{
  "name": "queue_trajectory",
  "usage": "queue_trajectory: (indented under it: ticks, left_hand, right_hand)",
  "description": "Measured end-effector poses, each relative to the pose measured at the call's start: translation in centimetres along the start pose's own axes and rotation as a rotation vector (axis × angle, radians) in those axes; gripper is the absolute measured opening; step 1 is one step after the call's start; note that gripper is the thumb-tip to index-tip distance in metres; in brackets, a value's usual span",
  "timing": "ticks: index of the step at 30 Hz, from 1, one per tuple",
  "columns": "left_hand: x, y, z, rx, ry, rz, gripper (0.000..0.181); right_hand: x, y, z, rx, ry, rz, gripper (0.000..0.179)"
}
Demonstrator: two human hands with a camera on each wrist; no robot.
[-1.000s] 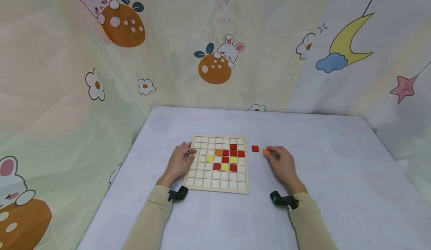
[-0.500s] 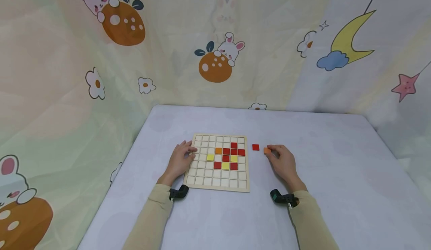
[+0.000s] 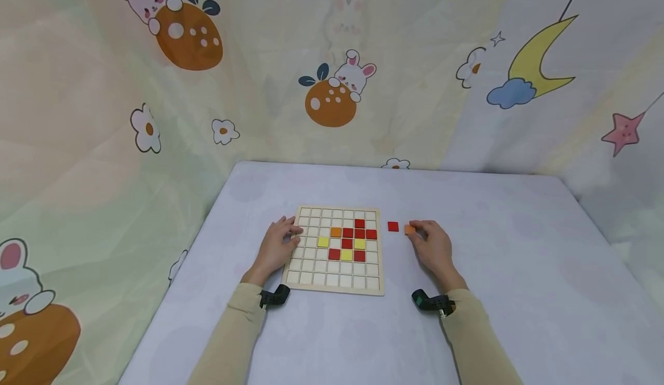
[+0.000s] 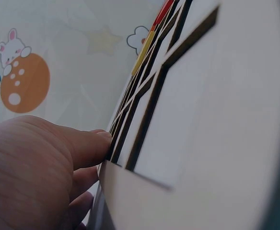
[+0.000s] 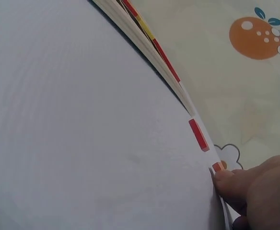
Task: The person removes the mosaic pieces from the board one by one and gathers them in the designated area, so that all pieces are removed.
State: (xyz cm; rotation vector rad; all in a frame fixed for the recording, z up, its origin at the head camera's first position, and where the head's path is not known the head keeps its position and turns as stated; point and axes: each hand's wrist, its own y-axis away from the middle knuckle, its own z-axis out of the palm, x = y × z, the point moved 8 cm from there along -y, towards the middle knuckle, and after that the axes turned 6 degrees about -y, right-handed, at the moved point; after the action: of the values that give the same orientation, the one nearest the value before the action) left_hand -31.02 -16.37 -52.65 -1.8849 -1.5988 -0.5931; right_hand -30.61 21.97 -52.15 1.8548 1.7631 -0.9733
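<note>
A wooden grid board [image 3: 381,258] lies on the table, with red, yellow and orange square tiles in some of its cells. My left hand [image 3: 277,248] holds the board's left edge; the left wrist view shows the thumb [image 4: 94,146] on the frame and the other fingers lower at its side. To the right of the board, my right hand [image 3: 434,250] pinches an orange tile [image 3: 410,229] between thumb and fingertips, close over the tabletop. Between that tile and the board lies a loose red tile [image 3: 393,226].
Pale cloth covers the table [image 3: 332,339]. Behind it hangs a printed curtain [image 3: 415,114] with rabbits, flowers and a moon. Both wrists wear black camera mounts, the left mount [image 3: 275,296] near the board's front left corner and the right mount [image 3: 433,302] farther right.
My right hand, with the orange tile pinched, has shifted slightly left and away from me. The left hand has stayed at the board's edge.
</note>
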Motion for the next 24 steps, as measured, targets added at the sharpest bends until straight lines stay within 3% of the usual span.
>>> queue_trajectory:
  ticks: [16,24]
  left_hand:
    - [-0.11,-0.02,0.04,-0.003,-0.001,0.013,0.018]
    - [-0.1,0.01,0.01,0.002,-0.011,0.0,0.018]
  right_hand:
    - [-0.69,-0.18,-0.47,0.082,-0.005,-0.067,0.03]
    - [-0.32,-0.21,-0.35,0.077,-0.002,-0.047,0.032]
